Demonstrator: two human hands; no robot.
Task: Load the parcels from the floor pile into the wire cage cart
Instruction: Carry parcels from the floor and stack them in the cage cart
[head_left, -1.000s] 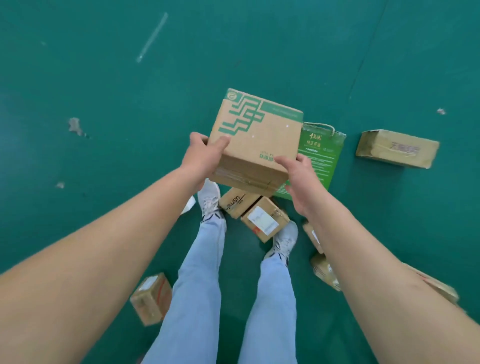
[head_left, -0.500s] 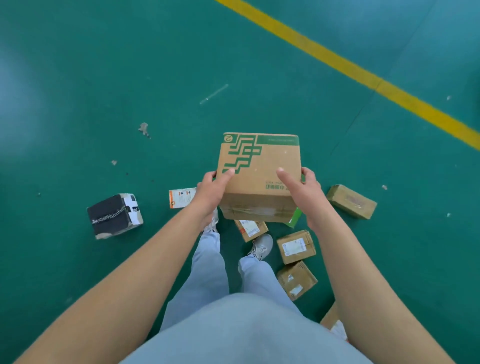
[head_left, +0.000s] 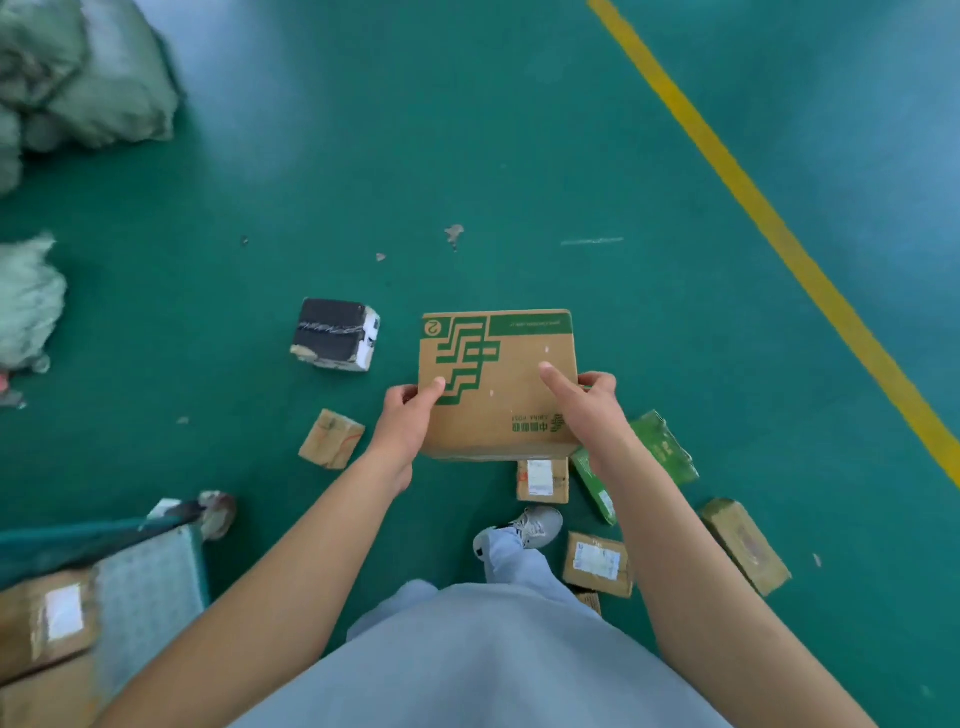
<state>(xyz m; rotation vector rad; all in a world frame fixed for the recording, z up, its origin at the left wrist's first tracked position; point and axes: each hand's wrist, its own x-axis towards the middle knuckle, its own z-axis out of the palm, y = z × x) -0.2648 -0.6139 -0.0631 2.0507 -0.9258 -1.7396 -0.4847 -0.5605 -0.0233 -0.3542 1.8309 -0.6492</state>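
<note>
- Left hand (head_left: 405, 421) clamped on near-left edge of cardboard box (head_left: 498, 384), thumb on top.
- Right hand (head_left: 592, 410) clamped on near-right edge, arms outstretched, box clear of floor (head_left: 519, 156).

Light-blue trousers (head_left: 488, 660), grey sneaker (head_left: 537, 525)

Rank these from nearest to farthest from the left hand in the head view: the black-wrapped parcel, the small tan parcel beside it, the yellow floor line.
1. Small tan parcel: on the floor just left of the left hand.
2. Black-wrapped parcel: farther up and left.
3. Yellow floor line: far off to the right, beyond the held box.
</note>
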